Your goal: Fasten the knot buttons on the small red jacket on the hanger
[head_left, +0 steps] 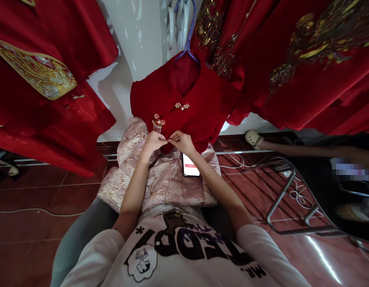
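A red garment (199,107) hangs in front of me on a blue hanger (187,44). It has a pearl clasp (182,106) at the chest and a gold tasselled ornament (158,123) lower left. My left hand (154,141) and my right hand (181,142) meet fingertip to fingertip at its front flap, each pinching the fabric or a small fastening there. What sits between the fingers is too small to make out. A pink and gold brocade cloth (160,183) lies across my lap under my forearms.
A phone (191,165) with a lit screen rests on the brocade. Red embroidered robes hang at left (38,79) and right (307,63). Another person's leg with a white shoe (254,138) stretches across the floor at right, near a metal frame (292,199) and cables.
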Tool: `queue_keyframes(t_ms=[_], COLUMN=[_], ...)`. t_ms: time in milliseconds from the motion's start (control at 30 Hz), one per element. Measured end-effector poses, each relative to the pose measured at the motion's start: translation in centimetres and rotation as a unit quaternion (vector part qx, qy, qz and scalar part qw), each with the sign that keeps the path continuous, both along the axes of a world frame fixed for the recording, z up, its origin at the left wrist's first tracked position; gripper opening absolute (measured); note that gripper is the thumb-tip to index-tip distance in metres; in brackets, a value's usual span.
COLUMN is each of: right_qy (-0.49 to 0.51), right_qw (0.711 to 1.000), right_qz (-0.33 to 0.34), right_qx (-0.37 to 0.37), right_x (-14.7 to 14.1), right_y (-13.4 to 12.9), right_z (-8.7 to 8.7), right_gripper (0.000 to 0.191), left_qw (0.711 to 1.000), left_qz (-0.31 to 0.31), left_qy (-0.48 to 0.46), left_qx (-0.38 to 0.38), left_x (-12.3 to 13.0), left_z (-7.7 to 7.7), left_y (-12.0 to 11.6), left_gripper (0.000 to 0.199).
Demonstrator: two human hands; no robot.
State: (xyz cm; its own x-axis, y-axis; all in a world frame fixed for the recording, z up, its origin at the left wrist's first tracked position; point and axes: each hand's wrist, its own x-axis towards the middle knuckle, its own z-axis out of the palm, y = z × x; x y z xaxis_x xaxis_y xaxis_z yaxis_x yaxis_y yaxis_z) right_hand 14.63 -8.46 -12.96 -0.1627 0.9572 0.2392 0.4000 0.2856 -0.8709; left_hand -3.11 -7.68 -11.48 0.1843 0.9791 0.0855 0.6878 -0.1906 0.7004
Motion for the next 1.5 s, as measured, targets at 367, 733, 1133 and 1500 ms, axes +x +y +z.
queue_keyframes(t_ms=[367, 733, 1133, 1500], right_qy=[-0.009, -0.080, -0.037, -0.002], right_qw=[1.000, 0.994, 0.998, 1.000], right_qz=[0.002, -0.042, -0.005, -0.012], right_qx=[0.010, 0.055, -0.040, -0.018], right_x=[0.0, 1.0, 0.3, 1.5], right_y=[0.2, 0.0, 0.4, 0.5], right_z=[-0.4, 1.0, -0.2, 1.7], right_gripper=[0.009, 0.017, 0.014, 0.011], left_qw=[0.997, 0.978, 0.957, 0.968], left_qz=[-0.034, 0.020, -0.085, -0.085], left_qy=[-0.065, 0.182, 0.232, 0.155], left_qx=[-0.026, 0.100, 0.153, 0.176], left_x=[-0.6, -0.1, 0.0, 0.6], left_z=[-0.1, 1.7, 1.4, 2.4], left_y=[0.2, -1.6, -1.5, -1.9], left_gripper=[0.014, 0.027, 0.005, 0.014])
